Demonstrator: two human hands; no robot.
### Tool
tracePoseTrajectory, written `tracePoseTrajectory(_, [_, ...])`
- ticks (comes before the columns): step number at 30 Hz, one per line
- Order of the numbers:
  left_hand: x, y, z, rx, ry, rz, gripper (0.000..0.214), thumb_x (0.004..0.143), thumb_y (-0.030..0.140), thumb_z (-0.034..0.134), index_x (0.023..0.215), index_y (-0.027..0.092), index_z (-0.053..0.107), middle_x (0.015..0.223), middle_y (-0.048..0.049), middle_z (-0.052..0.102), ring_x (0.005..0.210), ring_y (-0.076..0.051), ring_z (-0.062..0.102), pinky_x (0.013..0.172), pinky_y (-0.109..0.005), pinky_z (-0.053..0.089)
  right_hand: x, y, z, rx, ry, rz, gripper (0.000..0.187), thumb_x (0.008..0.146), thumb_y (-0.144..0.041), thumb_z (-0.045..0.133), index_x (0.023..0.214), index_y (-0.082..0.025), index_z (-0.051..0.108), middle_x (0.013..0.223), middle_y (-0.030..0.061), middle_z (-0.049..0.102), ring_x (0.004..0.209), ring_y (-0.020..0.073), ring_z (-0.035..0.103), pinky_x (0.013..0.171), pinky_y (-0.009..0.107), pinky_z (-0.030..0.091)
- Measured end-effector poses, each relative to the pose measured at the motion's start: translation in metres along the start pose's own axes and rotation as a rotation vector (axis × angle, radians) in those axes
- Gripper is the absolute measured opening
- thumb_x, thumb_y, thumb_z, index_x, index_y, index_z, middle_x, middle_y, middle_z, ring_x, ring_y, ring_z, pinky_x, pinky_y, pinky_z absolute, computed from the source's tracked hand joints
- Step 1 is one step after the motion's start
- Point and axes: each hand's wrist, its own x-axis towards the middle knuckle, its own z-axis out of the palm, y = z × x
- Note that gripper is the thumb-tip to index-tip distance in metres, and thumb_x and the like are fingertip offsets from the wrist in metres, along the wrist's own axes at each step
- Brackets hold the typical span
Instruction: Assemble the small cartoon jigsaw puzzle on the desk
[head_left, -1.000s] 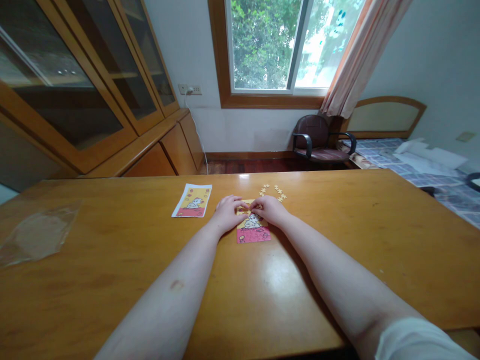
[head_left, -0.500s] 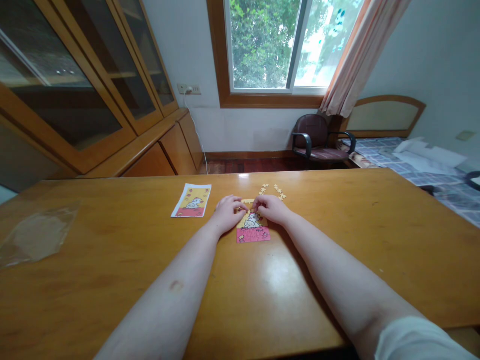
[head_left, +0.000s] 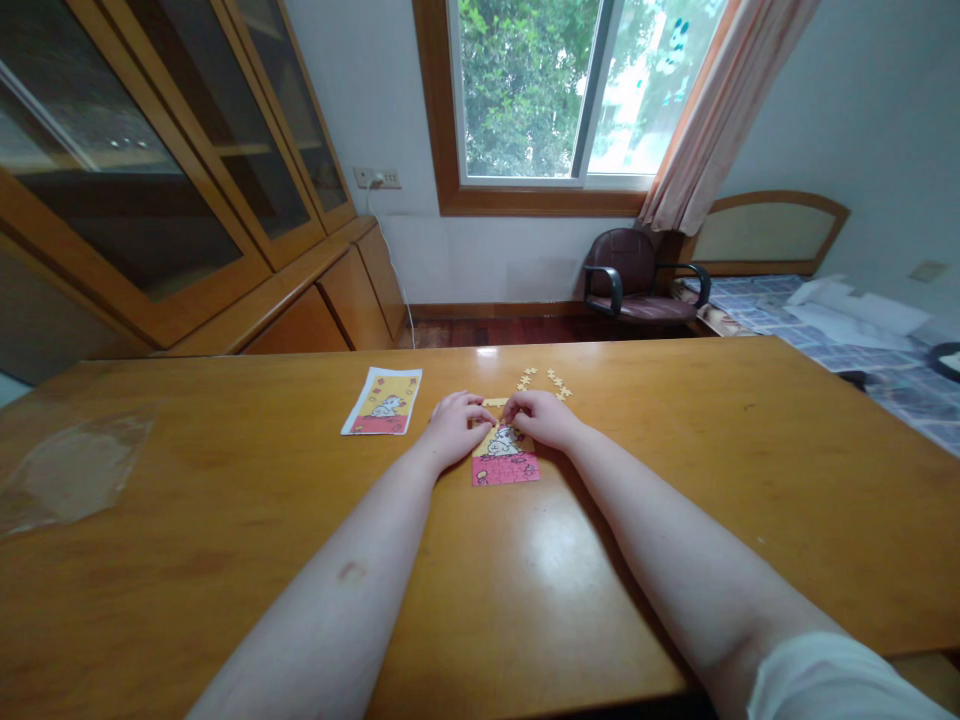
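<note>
A partly assembled jigsaw puzzle lies on the table between my hands, with a white cartoon animal over a pink lower band and yellow above. My left hand rests at its upper left edge, fingers curved, with a gap between thumb and forefinger. From the upper right, my right hand bends over the puzzle, thumb and fingertips closed in a pinch on what seems a small puzzle piece, mostly hidden. A joined yellow strip of pieces shows just beyond the fingertips.
Several loose yellow pieces lie beyond my right hand. Left of the puzzle is a printed picture card with the same design. A clear plastic bag lies at the table's far left. Past the table stand a chair and glass-door cabinets.
Both hands stay at the puzzle in nearly the same pose. The right fingertips have shifted very slightly left; the loose pieces and card have not moved on the table.
</note>
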Motion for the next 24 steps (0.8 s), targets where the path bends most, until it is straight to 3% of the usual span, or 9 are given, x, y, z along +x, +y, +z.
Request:
tracePoseTrajectory(3, [0.0,0.0,-0.002,-0.037,0.031,0.004,0.021,0.082,0.034,0.057,0.09,0.029,0.076,0.125,-0.0041,0.062,0.125,-0.026,0.049,0.112,-0.045,0.034,0.003,0.012,-0.008,-0.12,0.177,0.054,0.025,0.078,-0.012,0.051,0.087,-0.021,0.072,0.091,0.0023,0.073,0.088,0.0181,0.063,0.083,0.028,0.045])
tracePoseTrajectory(5, [0.0,-0.001,-0.002,-0.064,0.05,-0.008,0.022,0.082,0.032,0.056,0.093,0.027,0.075,0.124,-0.005,0.062,0.124,-0.025,0.05,0.111,-0.045,0.035,0.005,0.023,-0.017,-0.227,0.317,0.193,0.027,0.079,-0.012,0.05,0.091,-0.021,0.073,0.098,0.0051,0.072,0.097,0.0214,0.061,0.091,0.032,0.042])
tracePoseTrajectory(8, [0.0,-0.002,-0.002,-0.091,0.063,-0.031,0.024,0.082,0.032,0.056,0.096,0.026,0.074,0.125,-0.0057,0.062,0.124,-0.026,0.05,0.112,-0.045,0.035,0.005,0.04,-0.03,-0.33,0.393,0.434,0.03,0.08,-0.012,0.047,0.09,-0.02,0.074,0.102,0.0082,0.071,0.102,0.0259,0.058,0.092,0.037,0.04])
tracePoseTrajectory(16, [0.001,-0.001,-0.004,-0.147,0.096,-0.072,0.024,0.084,0.031,0.054,0.096,0.023,0.073,0.127,-0.0068,0.062,0.125,-0.025,0.05,0.112,-0.045,0.036,0.002,0.059,-0.041,-0.179,0.472,0.625,0.04,0.083,-0.015,0.041,0.109,-0.02,0.071,0.109,0.0086,0.071,0.109,0.0268,0.058,0.095,0.039,0.039])
tracePoseTrajectory(20, [0.001,-0.002,-0.005,-0.163,0.114,-0.084,0.023,0.084,0.032,0.054,0.095,0.023,0.073,0.125,-0.0069,0.062,0.123,-0.025,0.052,0.111,-0.045,0.037,0.002,0.063,-0.043,-0.102,0.465,0.668,0.038,0.086,-0.022,0.04,0.108,-0.019,0.07,0.102,0.0087,0.073,0.104,0.026,0.062,0.092,0.038,0.041])
tracePoseTrajectory(24, [0.001,-0.002,-0.005,-0.165,0.113,-0.084,0.024,0.084,0.033,0.054,0.095,0.023,0.073,0.125,-0.0071,0.062,0.123,-0.026,0.051,0.111,-0.045,0.037,0.002,0.061,-0.044,-0.184,0.427,0.665,0.032,0.084,-0.024,0.044,0.1,-0.021,0.072,0.097,0.0084,0.074,0.1,0.0258,0.064,0.09,0.037,0.042])
